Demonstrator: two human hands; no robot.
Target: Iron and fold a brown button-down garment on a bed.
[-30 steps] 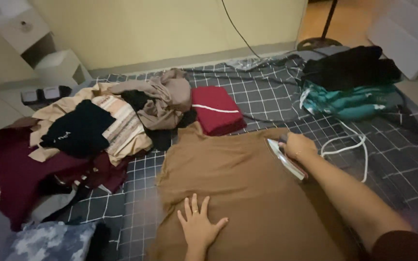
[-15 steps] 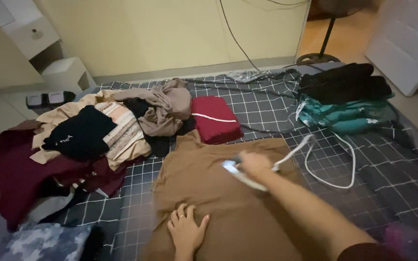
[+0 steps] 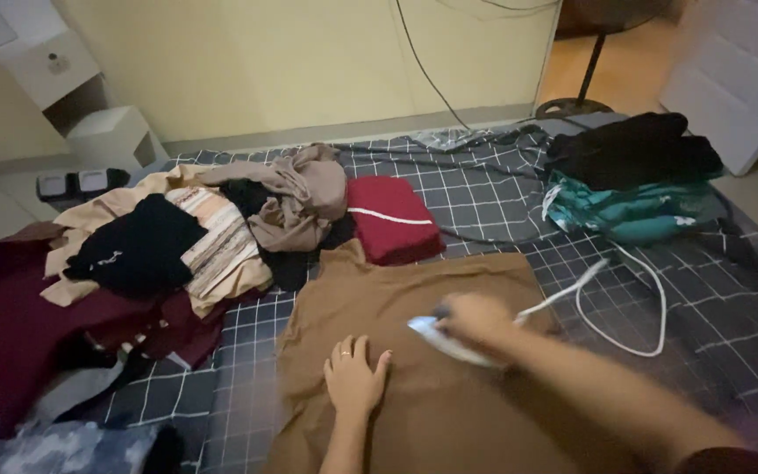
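Brown shirt (image 3: 432, 386) lies flat on the checked sheet (image 3: 712, 307); left hand (image 3: 353, 379) presses it, fingers spread, while right hand (image 3: 475, 318) grips the iron (image 3: 445, 338). Ironing seems midway; next pass needs smooth cloth ahead.

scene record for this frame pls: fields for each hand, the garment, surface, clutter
left hand: left hand flat on the brown garment, palm down
right hand: right hand grips an iron on the garment, blurred
cord: white cord loops right of the iron
surface: dark checked sheet
left clutter: loose heap of clothes
back: folded red cloth
right: black and teal folded stack
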